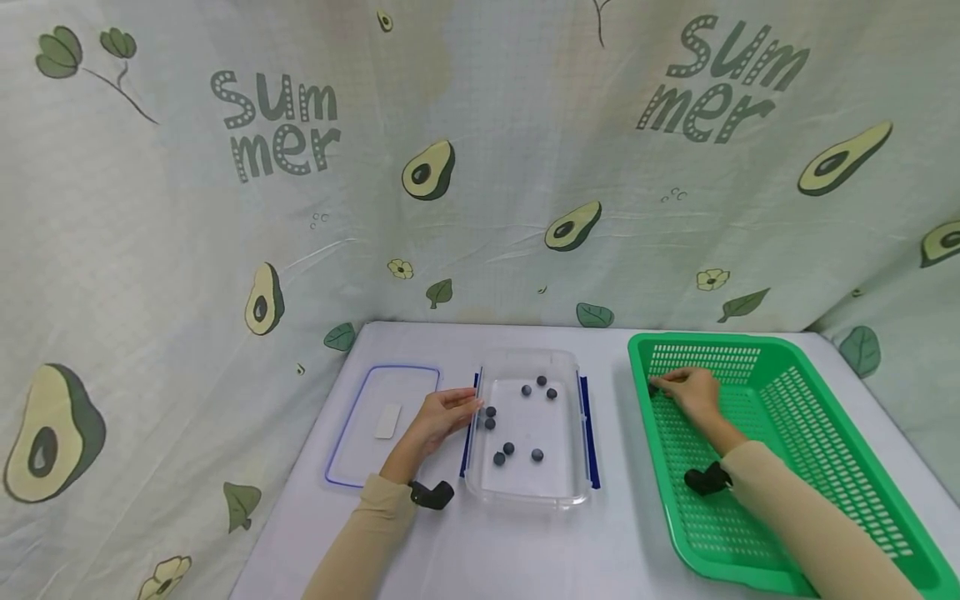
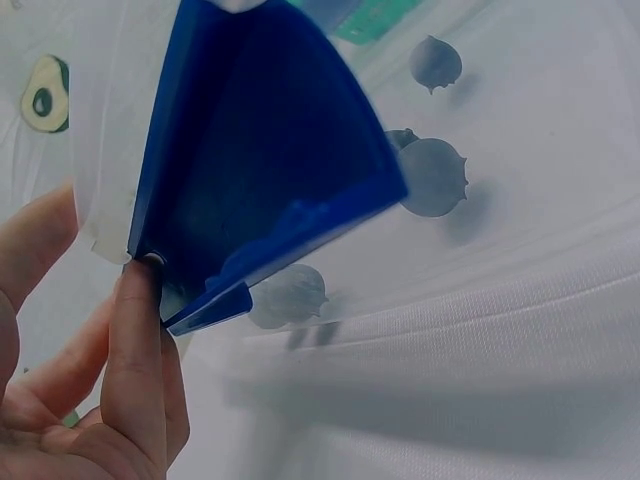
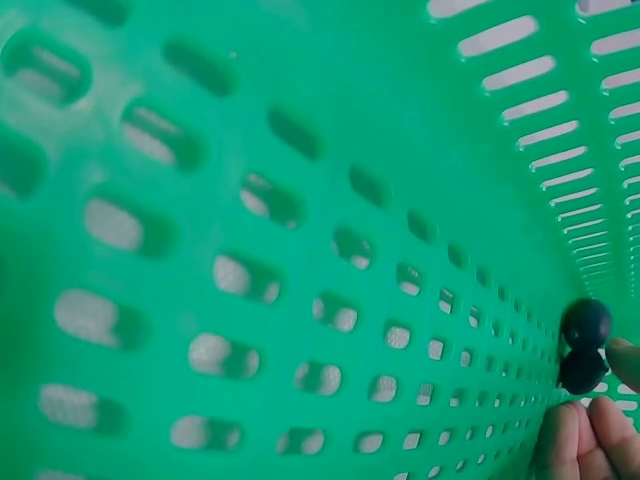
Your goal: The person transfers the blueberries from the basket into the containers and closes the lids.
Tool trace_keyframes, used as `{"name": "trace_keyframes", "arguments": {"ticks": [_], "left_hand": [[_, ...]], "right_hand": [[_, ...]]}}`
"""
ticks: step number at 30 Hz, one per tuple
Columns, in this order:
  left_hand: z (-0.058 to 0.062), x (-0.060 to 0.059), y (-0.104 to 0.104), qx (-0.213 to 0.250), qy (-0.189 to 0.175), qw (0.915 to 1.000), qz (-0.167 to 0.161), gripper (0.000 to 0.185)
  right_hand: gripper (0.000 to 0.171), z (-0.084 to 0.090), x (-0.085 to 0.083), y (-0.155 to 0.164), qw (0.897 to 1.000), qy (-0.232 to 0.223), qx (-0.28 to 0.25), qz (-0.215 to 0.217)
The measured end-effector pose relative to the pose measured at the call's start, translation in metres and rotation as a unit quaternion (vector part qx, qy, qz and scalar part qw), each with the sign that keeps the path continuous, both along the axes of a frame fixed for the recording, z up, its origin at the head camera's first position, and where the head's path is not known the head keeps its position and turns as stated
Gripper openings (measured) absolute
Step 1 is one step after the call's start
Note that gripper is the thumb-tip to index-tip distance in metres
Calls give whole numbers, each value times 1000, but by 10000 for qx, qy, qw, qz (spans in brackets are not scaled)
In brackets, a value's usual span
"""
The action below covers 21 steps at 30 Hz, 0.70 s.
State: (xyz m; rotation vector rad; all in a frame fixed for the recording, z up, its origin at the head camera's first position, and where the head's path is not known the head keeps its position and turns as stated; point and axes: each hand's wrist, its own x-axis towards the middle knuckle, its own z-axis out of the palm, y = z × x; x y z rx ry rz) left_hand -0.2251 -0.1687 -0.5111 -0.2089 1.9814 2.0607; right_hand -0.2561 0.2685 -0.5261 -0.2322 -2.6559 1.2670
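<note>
A clear plastic container (image 1: 536, 490) with blue side latches (image 1: 588, 429) stands mid-table, several blueberries (image 1: 537, 455) inside. My left hand (image 1: 442, 414) holds the container's left side. In the left wrist view its fingers (image 2: 138, 330) grip beside the hanging blue latch (image 2: 265, 130), with blueberries (image 2: 436, 178) showing through the wall. Inside a green basket (image 1: 660, 467), my right hand (image 1: 696, 395) reaches to the far left corner. Two dark blueberries (image 3: 587, 325) lie there against the basket wall in the right wrist view, and the thumb and fingers (image 3: 565, 445) pinch the lower one.
A clear lid (image 1: 352, 454) with a blue edge lies left of the container, a white rectangle (image 1: 387, 422) within its outline. The basket's raised perforated walls surround the right hand. A printed cloth (image 1: 495, 250) hangs behind the white table (image 1: 525, 550).
</note>
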Motion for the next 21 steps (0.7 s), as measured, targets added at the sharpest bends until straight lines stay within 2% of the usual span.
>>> {"name": "trace_keyframes", "arguments": {"ticks": [6, 12, 21], "left_hand": [[-1, -1, -1, 70, -34, 10000, -22, 46], [-1, -1, -1, 33, -92, 9999, -36, 49], [0, -1, -1, 10, -73, 10000, -40, 50]], "right_hand": [[28, -3, -1, 1, 9995, 97, 283, 126], [25, -6, -3, 2, 9992, 115, 331, 201], [24, -1, -1, 2, 9996, -62, -33, 271]]}}
